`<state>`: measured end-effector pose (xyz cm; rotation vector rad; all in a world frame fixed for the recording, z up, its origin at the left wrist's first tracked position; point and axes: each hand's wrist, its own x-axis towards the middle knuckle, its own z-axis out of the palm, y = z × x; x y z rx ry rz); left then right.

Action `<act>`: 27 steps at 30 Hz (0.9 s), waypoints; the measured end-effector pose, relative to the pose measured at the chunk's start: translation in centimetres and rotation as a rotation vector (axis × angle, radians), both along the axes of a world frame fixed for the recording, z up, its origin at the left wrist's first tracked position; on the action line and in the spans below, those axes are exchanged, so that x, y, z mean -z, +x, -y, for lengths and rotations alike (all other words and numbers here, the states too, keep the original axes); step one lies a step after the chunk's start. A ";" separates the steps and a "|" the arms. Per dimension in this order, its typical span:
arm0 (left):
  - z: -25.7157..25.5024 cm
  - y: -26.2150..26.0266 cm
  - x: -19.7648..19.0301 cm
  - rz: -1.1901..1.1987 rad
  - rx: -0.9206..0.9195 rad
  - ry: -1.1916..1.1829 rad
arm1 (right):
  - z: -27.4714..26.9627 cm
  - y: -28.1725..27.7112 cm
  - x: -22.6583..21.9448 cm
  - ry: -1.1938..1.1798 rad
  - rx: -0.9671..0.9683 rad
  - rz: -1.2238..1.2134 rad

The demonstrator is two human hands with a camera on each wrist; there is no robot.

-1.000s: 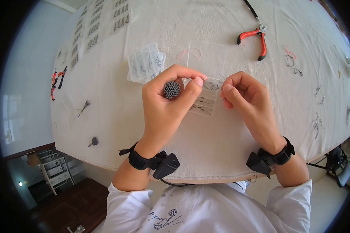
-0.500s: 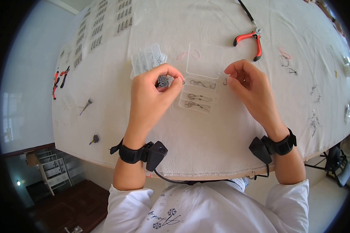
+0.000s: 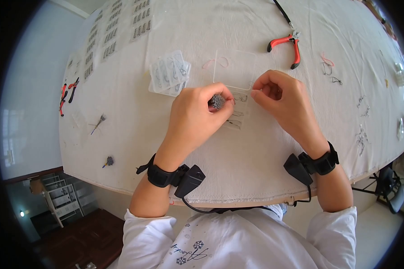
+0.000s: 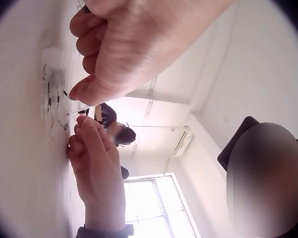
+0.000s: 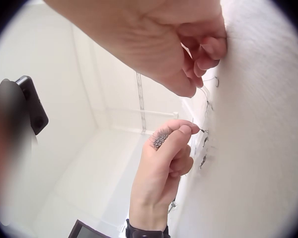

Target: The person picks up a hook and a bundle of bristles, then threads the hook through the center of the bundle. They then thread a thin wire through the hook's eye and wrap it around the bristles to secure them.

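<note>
My left hand (image 3: 197,107) curls round a bundle of thin grey-ended pieces (image 3: 217,101). Thumb and forefinger pinch one small dark-tipped piece (image 5: 202,131), over the clear compartment box (image 3: 238,128). Coiled lines with hooks (image 3: 240,97) lie in the box, partly hidden by this hand. My right hand (image 3: 280,94) is at the box's right side, thumb and fingers bent together. They pinch a thin line with a fishing hook (image 5: 217,82), best seen in the right wrist view.
Behind the box stands its raised clear lid (image 3: 234,67). Stacked clear boxes (image 3: 169,74) lie to the left, red-handled pliers (image 3: 295,47) at the back right. Loose hooks and lines (image 3: 361,139) lie far right. Small bundles (image 3: 108,161) are at the left.
My left hand drew back left from the box, then returned over it with the bundle. My right hand lifted slightly away and now sits nearer the box again.
</note>
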<state>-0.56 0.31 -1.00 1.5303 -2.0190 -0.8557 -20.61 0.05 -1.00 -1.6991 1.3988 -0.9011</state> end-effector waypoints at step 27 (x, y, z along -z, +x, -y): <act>-0.2 -0.2 -0.7 -0.220 -0.029 -0.028 | -0.9 0.9 -1.1 0.102 -0.037 0.462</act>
